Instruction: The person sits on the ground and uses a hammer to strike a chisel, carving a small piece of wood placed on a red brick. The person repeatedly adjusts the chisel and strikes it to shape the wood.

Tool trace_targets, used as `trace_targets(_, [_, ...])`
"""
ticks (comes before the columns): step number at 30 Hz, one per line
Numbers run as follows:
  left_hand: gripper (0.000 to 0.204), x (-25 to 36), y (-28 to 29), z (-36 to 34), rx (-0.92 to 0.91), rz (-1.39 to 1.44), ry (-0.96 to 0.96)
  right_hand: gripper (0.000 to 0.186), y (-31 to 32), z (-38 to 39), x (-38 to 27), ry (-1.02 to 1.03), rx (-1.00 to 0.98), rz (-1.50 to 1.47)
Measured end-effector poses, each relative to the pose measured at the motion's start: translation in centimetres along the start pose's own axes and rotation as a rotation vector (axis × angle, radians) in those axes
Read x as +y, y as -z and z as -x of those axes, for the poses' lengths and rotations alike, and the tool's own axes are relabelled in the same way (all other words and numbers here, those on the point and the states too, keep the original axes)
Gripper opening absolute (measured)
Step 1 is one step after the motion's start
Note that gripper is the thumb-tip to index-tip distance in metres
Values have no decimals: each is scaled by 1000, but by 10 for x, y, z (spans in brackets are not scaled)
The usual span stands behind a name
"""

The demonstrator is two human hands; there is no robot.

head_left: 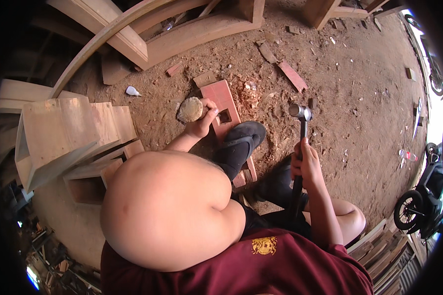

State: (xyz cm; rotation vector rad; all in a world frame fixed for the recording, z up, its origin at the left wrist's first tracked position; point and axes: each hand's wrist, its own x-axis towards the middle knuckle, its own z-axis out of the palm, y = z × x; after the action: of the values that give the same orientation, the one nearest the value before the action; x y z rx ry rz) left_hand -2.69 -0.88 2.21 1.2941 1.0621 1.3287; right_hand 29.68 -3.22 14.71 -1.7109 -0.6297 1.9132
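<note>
My left hand point(201, 123) is closed around a chisel point(190, 109), whose round, frayed wooden butt faces up; its blade is hidden. Just beside that hand, a rectangular hole point(224, 116) is cut into a reddish wooden beam point(216, 91) lying on the ground. My foot in a black flip-flop point(246, 136) rests across the beam. To the right, my right hand point(306, 164) grips the dark handle of a hammer point(300, 111). The hammer's metal head is raised, apart from chisel and beam.
Wood shavings point(248, 93) lie beside the beam on the dirt floor, near a loose red offcut point(293, 76). A small white bottle point(132, 91) lies at left, beyond wooden box-like pieces point(59, 128). Timber frames point(197, 39) stand at the back; a motorbike point(421, 201) is far right.
</note>
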Motion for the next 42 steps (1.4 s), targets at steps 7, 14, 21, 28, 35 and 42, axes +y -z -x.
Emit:
trace_targets(7, [11, -13, 6, 15, 12, -28, 122, 40, -8, -2, -5, 19, -37, 39])
trace_targets(14, [13, -16, -8, 15, 11, -154, 72, 40, -15, 7, -18, 43, -94, 47])
trace_targets(21, [10, 1, -27, 7, -56, -354, -71, 40, -18, 23, -24, 85, -118, 64])
trace_targets(28, [10, 16, -32, 8, -30, -519, -177, 38, -58, 84, -110, 445, -178, 207])
trace_targets(35, [11, 28, -44, 8, 47, -144, 125, 44, -92, 92, -106, 963, -342, 84])
trace_targets(42, [11, 8, -45, 6, 71, -311, -49, 45, -86, 29, -62, 371, -207, 614])
